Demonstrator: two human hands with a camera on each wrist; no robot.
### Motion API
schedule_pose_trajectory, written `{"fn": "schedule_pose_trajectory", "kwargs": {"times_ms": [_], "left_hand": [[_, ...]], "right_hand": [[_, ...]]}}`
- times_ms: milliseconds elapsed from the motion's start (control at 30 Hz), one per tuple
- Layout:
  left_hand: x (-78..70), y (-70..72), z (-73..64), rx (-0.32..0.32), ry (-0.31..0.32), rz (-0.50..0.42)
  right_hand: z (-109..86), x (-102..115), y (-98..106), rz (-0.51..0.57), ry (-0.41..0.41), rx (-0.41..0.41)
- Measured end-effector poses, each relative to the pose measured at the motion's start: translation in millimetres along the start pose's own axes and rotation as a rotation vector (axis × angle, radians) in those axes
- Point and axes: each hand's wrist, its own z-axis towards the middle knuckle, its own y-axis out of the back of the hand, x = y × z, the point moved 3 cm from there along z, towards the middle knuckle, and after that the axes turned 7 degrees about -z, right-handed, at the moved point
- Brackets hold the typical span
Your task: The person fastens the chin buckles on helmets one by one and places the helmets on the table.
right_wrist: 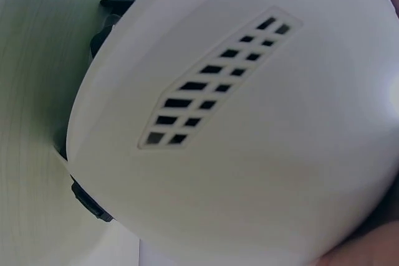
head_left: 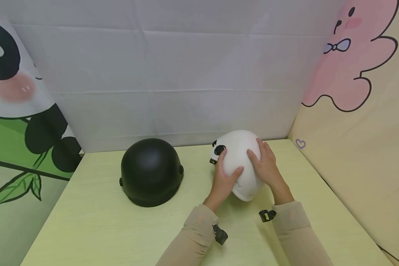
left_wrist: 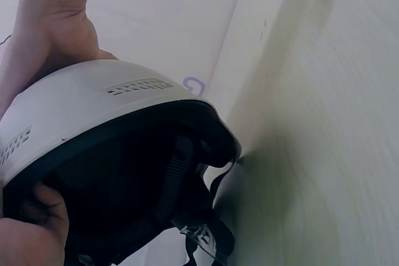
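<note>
A white helmet [head_left: 241,147] with a black round fitting at its left side is tilted over the right part of the table. My left hand [head_left: 224,181] grips its near left side, thumb on the shell; in the left wrist view some fingers [left_wrist: 53,210] reach inside the rim. My right hand [head_left: 267,168] holds the shell from the right, thumb and fingers spread over it. The dark lining [left_wrist: 112,179] and the hanging chin strap [left_wrist: 202,235] show in the left wrist view. A slotted vent [right_wrist: 209,86] fills the middle of the right wrist view.
A black helmet [head_left: 151,171] stands dome up on the table, left of the white one. The pale yellow table [head_left: 96,229] meets a white cloth wall [head_left: 186,66] behind. Cartoon-printed cloths [head_left: 352,155] flank both sides.
</note>
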Motion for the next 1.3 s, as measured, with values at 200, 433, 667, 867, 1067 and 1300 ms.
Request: {"fn": "schedule_pose_trajectory", "kwargs": {"times_ms": [200, 433, 667, 867, 1067, 1300], "left_hand": [[-3.9, 1.2, 1.6, 0.005, 0.006, 0.016], [-10.8, 1.5, 4.3, 0.006, 0.025, 0.038], [-15.3, 1.0, 6.2, 0.018, 0.035, 0.047], [-18.9, -0.5, 7.4, 0.035, 0.021, 0.062], [-17.4, -0.3, 5.6, 0.015, 0.002, 0.060], [-17.1, -0.1, 2.9, 0.017, -0.021, 0.046]], "right_hand": [[-0.7, 1, 0, 0.017, -0.001, -0.007], [-2.2, 1, 1, 0.040, 0.005, -0.033], [-2.2, 1, 3, 0.044, 0.014, -0.041], [-2.6, 0, 4, 0.058, 0.017, -0.043], [-4.3, 4, 7, 0.064, 0.013, -0.037], [-3.2, 7, 11, 0.031, 0.033, -0.016]]}}
